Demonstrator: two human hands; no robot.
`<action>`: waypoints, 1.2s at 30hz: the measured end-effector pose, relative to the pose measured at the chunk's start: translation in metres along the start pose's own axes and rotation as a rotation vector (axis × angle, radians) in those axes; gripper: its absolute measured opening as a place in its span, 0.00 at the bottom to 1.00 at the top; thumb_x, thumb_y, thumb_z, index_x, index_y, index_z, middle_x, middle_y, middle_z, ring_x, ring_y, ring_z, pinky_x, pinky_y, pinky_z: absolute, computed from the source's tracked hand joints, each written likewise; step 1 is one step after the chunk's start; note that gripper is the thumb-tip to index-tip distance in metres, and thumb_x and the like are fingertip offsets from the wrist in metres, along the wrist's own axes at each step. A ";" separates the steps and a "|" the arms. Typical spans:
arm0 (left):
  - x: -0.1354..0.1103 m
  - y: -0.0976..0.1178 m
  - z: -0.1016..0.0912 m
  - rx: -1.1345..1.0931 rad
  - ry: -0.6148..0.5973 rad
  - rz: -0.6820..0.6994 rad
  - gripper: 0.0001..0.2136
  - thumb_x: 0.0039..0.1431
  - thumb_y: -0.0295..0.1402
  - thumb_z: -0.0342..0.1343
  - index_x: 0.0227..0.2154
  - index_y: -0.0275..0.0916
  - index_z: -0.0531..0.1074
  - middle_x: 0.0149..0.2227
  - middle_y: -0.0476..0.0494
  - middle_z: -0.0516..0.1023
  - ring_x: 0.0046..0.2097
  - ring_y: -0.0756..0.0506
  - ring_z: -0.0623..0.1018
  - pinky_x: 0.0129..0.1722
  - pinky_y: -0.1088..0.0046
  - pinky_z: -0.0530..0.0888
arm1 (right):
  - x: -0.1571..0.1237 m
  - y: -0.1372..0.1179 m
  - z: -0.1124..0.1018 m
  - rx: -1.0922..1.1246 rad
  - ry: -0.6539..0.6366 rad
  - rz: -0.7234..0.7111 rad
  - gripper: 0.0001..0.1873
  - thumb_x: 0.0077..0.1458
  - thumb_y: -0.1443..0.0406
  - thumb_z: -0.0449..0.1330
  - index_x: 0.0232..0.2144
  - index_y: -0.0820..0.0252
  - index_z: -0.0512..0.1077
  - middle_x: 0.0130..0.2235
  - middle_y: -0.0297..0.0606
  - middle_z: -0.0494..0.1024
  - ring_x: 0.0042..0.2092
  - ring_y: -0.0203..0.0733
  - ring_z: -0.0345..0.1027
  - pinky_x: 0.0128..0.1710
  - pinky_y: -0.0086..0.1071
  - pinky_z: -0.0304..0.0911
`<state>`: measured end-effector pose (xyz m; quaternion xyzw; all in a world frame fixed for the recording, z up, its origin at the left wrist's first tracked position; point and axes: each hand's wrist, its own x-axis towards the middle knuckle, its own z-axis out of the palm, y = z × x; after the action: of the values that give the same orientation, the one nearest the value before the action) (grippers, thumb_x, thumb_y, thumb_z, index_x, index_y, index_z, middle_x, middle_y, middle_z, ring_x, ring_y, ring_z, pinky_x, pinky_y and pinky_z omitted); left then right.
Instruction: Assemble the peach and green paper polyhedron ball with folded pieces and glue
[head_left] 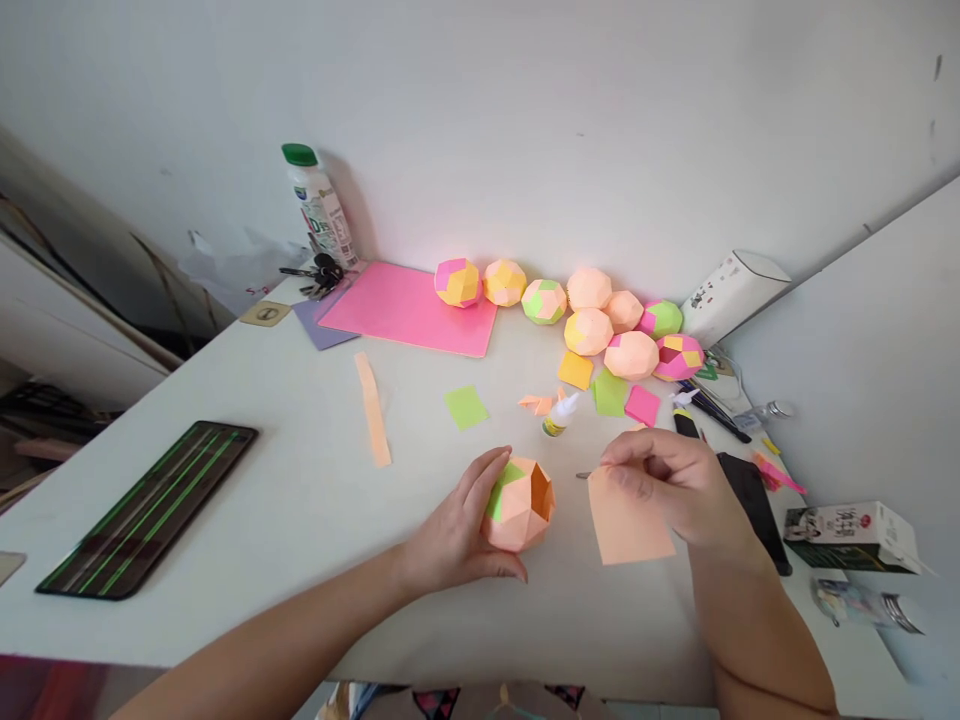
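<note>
White wall, smooth white table [300,500]. Left hand [457,530] cups a faceted paper ball [521,505], orange with a green patch, resting on the table; right hand [675,485] pinches a flat orange sheet [628,520] beside it. Finished balls [600,325] crowd the wall.

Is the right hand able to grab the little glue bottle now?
Probably not straight away: the right hand pinches an orange paper, though nothing lies between it and the glue bottle.

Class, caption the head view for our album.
Left hand cups an unfinished paper ball; right hand holds an orange sheet.
</note>
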<state>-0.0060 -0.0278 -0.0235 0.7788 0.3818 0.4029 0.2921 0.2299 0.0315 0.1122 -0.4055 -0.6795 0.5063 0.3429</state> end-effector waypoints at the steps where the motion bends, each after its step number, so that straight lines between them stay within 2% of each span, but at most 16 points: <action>1: 0.000 -0.001 0.000 -0.030 -0.001 0.022 0.51 0.48 0.58 0.57 0.66 0.46 0.34 0.64 0.25 0.48 0.64 0.26 0.55 0.58 0.41 0.63 | 0.000 -0.001 -0.004 0.013 0.003 0.015 0.05 0.50 0.61 0.67 0.28 0.57 0.78 0.28 0.35 0.78 0.26 0.33 0.67 0.22 0.24 0.60; 3: 0.001 -0.001 0.000 -0.112 -0.003 0.054 0.49 0.50 0.61 0.52 0.66 0.45 0.35 0.64 0.26 0.48 0.65 0.26 0.54 0.58 0.41 0.62 | 0.001 -0.002 -0.009 0.036 -0.010 0.038 0.05 0.49 0.62 0.67 0.27 0.56 0.78 0.28 0.35 0.78 0.26 0.32 0.67 0.22 0.23 0.60; 5: 0.001 0.000 -0.001 -0.209 0.007 0.055 0.42 0.57 0.61 0.44 0.66 0.43 0.39 0.64 0.27 0.50 0.64 0.28 0.56 0.57 0.43 0.64 | 0.001 -0.003 -0.014 0.048 -0.029 0.053 0.05 0.49 0.62 0.68 0.27 0.57 0.78 0.28 0.35 0.78 0.25 0.32 0.67 0.22 0.23 0.60; 7: 0.002 0.003 -0.003 -0.287 0.062 0.026 0.33 0.63 0.55 0.38 0.65 0.42 0.47 0.62 0.30 0.56 0.63 0.31 0.59 0.55 0.47 0.68 | 0.002 -0.002 -0.017 0.054 -0.048 0.069 0.06 0.49 0.61 0.68 0.28 0.57 0.78 0.28 0.35 0.78 0.26 0.32 0.68 0.23 0.23 0.61; 9: 0.005 0.006 -0.007 -0.315 0.159 -0.057 0.25 0.67 0.49 0.36 0.60 0.41 0.59 0.57 0.32 0.63 0.59 0.35 0.65 0.52 0.52 0.71 | 0.003 -0.001 -0.021 0.062 -0.064 0.084 0.06 0.48 0.61 0.68 0.29 0.57 0.78 0.28 0.35 0.79 0.27 0.33 0.69 0.23 0.23 0.62; 11: 0.012 0.009 -0.014 -0.293 0.262 -0.230 0.21 0.68 0.46 0.38 0.50 0.40 0.69 0.51 0.36 0.71 0.53 0.39 0.72 0.50 0.56 0.74 | 0.002 -0.001 -0.023 0.075 -0.071 0.093 0.06 0.47 0.61 0.68 0.29 0.57 0.78 0.28 0.35 0.78 0.27 0.33 0.70 0.23 0.23 0.62; 13: 0.024 0.009 -0.021 -0.210 0.313 -0.464 0.17 0.65 0.45 0.45 0.42 0.40 0.72 0.46 0.40 0.75 0.47 0.42 0.76 0.49 0.60 0.75 | 0.002 -0.002 -0.025 0.085 -0.068 0.097 0.07 0.47 0.62 0.68 0.29 0.58 0.77 0.27 0.35 0.78 0.26 0.33 0.69 0.22 0.23 0.62; 16: 0.051 0.001 -0.029 -0.143 0.255 -0.536 0.15 0.62 0.44 0.49 0.40 0.39 0.73 0.43 0.42 0.78 0.42 0.43 0.78 0.42 0.64 0.78 | 0.000 -0.004 -0.026 0.092 -0.057 0.103 0.07 0.46 0.62 0.68 0.28 0.59 0.77 0.26 0.34 0.76 0.25 0.32 0.67 0.21 0.23 0.60; 18: 0.073 -0.013 -0.031 -0.081 0.199 -0.552 0.14 0.60 0.43 0.53 0.41 0.39 0.74 0.44 0.41 0.78 0.41 0.43 0.79 0.38 0.66 0.79 | 0.000 -0.006 -0.026 0.091 -0.054 0.106 0.07 0.46 0.62 0.68 0.28 0.59 0.76 0.24 0.33 0.75 0.24 0.31 0.65 0.20 0.23 0.58; 21: 0.106 -0.042 -0.023 0.056 0.155 -0.543 0.13 0.61 0.38 0.54 0.46 0.39 0.72 0.49 0.40 0.75 0.44 0.44 0.78 0.42 0.66 0.78 | 0.000 -0.006 -0.027 0.088 -0.062 0.114 0.08 0.46 0.62 0.68 0.27 0.60 0.75 0.23 0.32 0.73 0.23 0.31 0.63 0.20 0.23 0.56; 25: 0.132 -0.071 -0.004 0.242 0.068 -0.453 0.15 0.64 0.36 0.54 0.51 0.36 0.68 0.51 0.39 0.72 0.48 0.42 0.76 0.46 0.58 0.76 | 0.000 -0.005 -0.029 0.090 -0.067 0.143 0.11 0.45 0.60 0.69 0.26 0.61 0.74 0.22 0.32 0.73 0.23 0.31 0.62 0.20 0.24 0.55; 29: 0.129 -0.082 0.010 0.371 0.029 -0.323 0.14 0.64 0.36 0.54 0.50 0.37 0.69 0.52 0.39 0.71 0.49 0.42 0.75 0.48 0.58 0.74 | 0.004 -0.002 -0.031 0.078 -0.055 0.165 0.13 0.44 0.58 0.69 0.26 0.62 0.74 0.23 0.32 0.72 0.23 0.30 0.61 0.20 0.24 0.55; 31: 0.123 -0.083 0.013 0.404 0.035 -0.283 0.09 0.60 0.35 0.57 0.41 0.38 0.73 0.52 0.38 0.71 0.54 0.37 0.70 0.53 0.53 0.70 | 0.006 0.000 -0.032 0.071 -0.048 0.172 0.14 0.44 0.57 0.69 0.26 0.62 0.74 0.22 0.31 0.70 0.23 0.30 0.60 0.20 0.24 0.54; 36: 0.118 -0.086 0.016 0.417 0.062 -0.225 0.07 0.58 0.34 0.56 0.37 0.38 0.73 0.51 0.36 0.70 0.54 0.35 0.67 0.52 0.50 0.69 | 0.010 0.004 -0.030 0.061 -0.046 0.191 0.15 0.44 0.56 0.69 0.26 0.62 0.74 0.21 0.30 0.68 0.22 0.29 0.58 0.19 0.23 0.52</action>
<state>0.0219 0.1141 -0.0496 0.7621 0.5499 0.3041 0.1560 0.2525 0.0532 0.1168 -0.4462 -0.6294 0.5665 0.2896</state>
